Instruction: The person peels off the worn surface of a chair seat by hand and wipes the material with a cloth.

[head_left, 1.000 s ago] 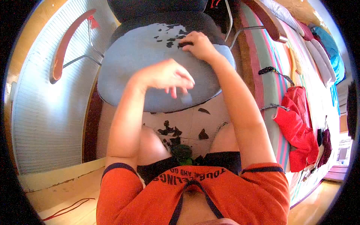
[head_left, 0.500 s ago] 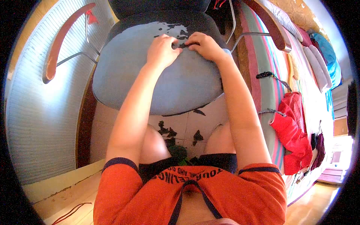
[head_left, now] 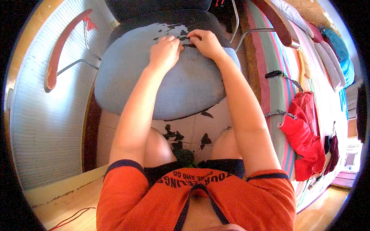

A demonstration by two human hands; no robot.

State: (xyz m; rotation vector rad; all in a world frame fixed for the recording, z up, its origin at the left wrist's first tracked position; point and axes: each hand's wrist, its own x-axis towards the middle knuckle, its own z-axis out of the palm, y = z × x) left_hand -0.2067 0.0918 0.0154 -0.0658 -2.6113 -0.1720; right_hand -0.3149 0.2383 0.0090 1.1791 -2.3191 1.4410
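Note:
In front of me is a chair seat (head_left: pixel 154 92) whose grey-blue fabric base shows over most of its area. Dark peeling covering (head_left: pixel 127 29) remains along the back and right side, with a ragged edge and loose black flakes (head_left: pixel 171 27). My left hand (head_left: pixel 165 53) rests on the seat with its fingers curled together near the torn edge; what they pinch is hidden. Thumb and fingers of my right hand (head_left: pixel 206 43) are closed on the black covering at that edge. A small dark strip (head_left: pixel 188 45) lies between the two hands.
Black scraps (head_left: pixel 206 141) lie on the tiled floor between my knees. Wooden armrests (head_left: pixel 63 50) on metal supports flank the seat. To the right is a bed with a striped sheet (head_left: pixel 275 100), carrying a red garment (head_left: pixel 302 131). A ribbed pale panel (head_left: pixel 46 119) stands at left.
My right hand has shifted slightly up and its fingers have changed position at the torn edge. My left hand has turned a little, its fingers now curled closer. The view has shifted slightly.

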